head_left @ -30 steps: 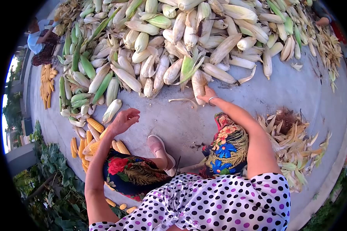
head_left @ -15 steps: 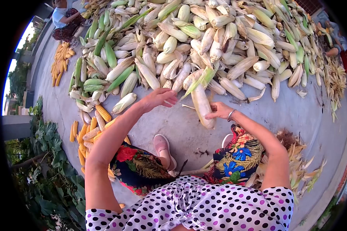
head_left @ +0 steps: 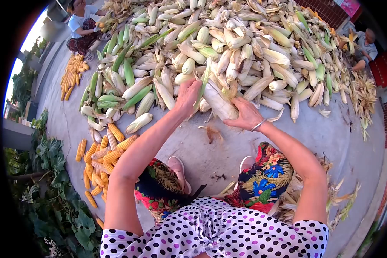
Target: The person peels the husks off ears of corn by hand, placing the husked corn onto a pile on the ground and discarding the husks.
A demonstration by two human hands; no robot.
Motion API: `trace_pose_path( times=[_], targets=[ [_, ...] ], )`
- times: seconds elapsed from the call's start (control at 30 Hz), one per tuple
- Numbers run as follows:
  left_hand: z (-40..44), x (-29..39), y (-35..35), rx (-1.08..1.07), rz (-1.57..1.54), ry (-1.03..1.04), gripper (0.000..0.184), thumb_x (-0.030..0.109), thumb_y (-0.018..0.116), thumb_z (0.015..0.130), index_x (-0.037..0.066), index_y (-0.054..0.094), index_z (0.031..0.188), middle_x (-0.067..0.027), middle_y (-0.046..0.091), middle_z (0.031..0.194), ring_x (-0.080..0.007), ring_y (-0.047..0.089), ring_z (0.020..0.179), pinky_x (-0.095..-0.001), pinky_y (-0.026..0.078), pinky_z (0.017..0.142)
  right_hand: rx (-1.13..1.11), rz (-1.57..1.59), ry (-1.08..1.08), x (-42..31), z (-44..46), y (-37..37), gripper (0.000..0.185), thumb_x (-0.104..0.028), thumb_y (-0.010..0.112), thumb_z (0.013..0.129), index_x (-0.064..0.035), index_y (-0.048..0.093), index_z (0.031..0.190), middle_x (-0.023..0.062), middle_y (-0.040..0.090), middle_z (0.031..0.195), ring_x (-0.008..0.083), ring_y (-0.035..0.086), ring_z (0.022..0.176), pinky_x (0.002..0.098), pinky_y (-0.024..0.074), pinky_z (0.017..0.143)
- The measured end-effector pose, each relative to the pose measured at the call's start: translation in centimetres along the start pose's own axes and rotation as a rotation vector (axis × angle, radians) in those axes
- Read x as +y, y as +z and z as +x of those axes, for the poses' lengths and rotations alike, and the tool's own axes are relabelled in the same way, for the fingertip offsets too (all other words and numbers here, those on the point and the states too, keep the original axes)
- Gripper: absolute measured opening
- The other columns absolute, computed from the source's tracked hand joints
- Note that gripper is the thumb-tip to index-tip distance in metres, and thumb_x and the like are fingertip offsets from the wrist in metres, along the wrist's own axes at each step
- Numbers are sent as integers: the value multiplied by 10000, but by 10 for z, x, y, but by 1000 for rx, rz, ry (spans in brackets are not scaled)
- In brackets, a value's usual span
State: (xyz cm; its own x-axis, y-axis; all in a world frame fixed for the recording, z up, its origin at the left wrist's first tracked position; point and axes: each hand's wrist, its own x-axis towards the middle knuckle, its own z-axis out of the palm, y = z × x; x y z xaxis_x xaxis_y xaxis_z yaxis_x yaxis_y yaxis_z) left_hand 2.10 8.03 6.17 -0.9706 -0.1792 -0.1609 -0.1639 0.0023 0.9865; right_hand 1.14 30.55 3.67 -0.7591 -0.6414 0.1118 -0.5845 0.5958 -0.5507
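Note:
An ear of corn (head_left: 218, 99) in a pale husk is held in front of the heap, tilted with its upper end away from me. My right hand (head_left: 246, 114) is wrapped round its lower right side, fingers partly hidden behind it. At the ear's upper left, my left hand (head_left: 188, 95) is closed on a long green husk leaf (head_left: 205, 78). Right behind both hands rises the large heap of unhusked corn (head_left: 193, 53). A loose scrap of brown husk (head_left: 211, 132) lies on the concrete below the ear.
Husked yellow cobs (head_left: 102, 159) lie in a pile on my left. Stripped husks (head_left: 299, 193) lie by my right leg. A person (head_left: 82, 28) sits by another cob pile (head_left: 73, 74) at the far left; another person (head_left: 364, 48) sits at the far right. Green plants (head_left: 56, 185) border the left.
My left hand has moved up and right and closed on the green leaf. My right hand has raised the ear toward the heap. A brown husk scrap now shows on the ground.

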Motion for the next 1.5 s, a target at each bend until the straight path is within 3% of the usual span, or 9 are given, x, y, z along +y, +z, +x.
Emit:
trace_pose_path(
  times=[0.3,0.47,0.57,0.67,0.73,1.03,1.2,1.37,1.5],
  targets=[
    [9,-6,9,200,-17,291,190,132,446,858,31,562,747,-2,487,639,-89,395,548,-258,302,474,258,-48,104,-59,-20,-13,654,-317,755,620,55,432,1050,239,484,968,400,543,859,447,470,729],
    [-2,35,66,269,-1218,-201,115,-33,362,820,-7,470,789,-61,486,704,-167,445,552,-295,407,517,508,96,26,-44,-9,25,630,-275,739,673,70,435,1105,225,499,1059,315,548,890,354,457,782],
    [1,22,84,63,-1509,-204,114,-50,343,830,13,430,868,-57,431,712,-164,401,561,-288,371,507,293,936,277,-29,-12,24,498,-240,682,751,56,471,1090,144,532,1071,186,519,938,299,411,845],
    [1,28,102,-14,-1595,-230,102,-9,341,852,22,437,870,-47,417,695,-150,358,542,-282,305,482,610,1367,103,-31,-10,24,334,-210,584,857,30,508,1076,66,564,994,97,505,903,282,418,792],
    [-4,35,109,-67,-1552,-204,107,14,335,862,25,438,885,-41,417,691,-147,354,540,-280,303,486,814,1606,100,-43,-6,7,284,-223,565,883,17,543,1034,67,582,935,88,518,846,295,435,733],
    [-47,43,107,-510,-1116,-26,146,148,344,885,53,450,849,15,340,601,-108,280,488,-264,255,474,1128,727,297,-18,-8,-56,463,-361,616,829,75,570,977,149,624,878,218,582,814,339,444,759],
    [-86,-8,83,-712,-176,-260,208,191,383,838,62,460,693,40,326,530,-74,244,415,-246,188,398,1360,944,405,32,-12,-100,505,-351,610,801,104,559,1013,163,619,868,237,590,790,337,448,745],
    [-104,-40,84,-892,422,-89,328,314,388,888,37,553,829,4,477,648,-84,427,582,-228,341,537,1289,1190,463,40,-35,-123,556,-424,591,798,86,541,1015,170,608,830,247,623,581,363,505,531],
    [-103,-43,91,-926,239,-134,566,489,323,938,-8,542,1097,-130,600,950,-191,566,869,-288,441,797,1176,838,484,43,-31,-118,598,-485,499,865,106,586,858,201,601,699,281,595,622,388,449,624]
  ],
)
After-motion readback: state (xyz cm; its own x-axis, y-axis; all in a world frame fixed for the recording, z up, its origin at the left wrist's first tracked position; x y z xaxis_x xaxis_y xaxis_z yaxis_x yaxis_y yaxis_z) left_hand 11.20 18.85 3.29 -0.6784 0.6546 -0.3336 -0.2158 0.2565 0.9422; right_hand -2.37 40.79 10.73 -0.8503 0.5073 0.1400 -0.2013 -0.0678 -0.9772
